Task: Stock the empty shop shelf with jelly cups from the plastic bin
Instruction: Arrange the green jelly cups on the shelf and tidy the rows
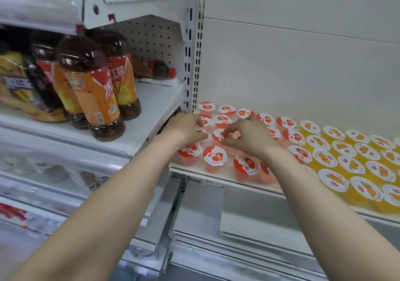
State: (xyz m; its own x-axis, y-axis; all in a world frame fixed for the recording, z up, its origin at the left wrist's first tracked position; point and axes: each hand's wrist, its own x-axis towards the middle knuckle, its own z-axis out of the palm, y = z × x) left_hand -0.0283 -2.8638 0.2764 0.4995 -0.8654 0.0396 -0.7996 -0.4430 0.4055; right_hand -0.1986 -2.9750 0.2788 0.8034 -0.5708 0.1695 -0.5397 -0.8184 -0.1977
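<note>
White shelf [225,178] right of the slotted upright [190,64]: right hand [251,138] pinches a strawberry jelly cup [218,134], likely light and squashy, by its rim, left hand [186,128] seemingly grips another.

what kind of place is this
Most likely a small shop aisle: white slotted shelving holds rows of strawberry jelly cups and orange jelly cups, with iced tea bottles on the neighbouring shelf.

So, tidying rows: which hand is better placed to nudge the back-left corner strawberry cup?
Probably left. The left hand lies just in front of that strawberry cup; the right hand is farther right.
</note>
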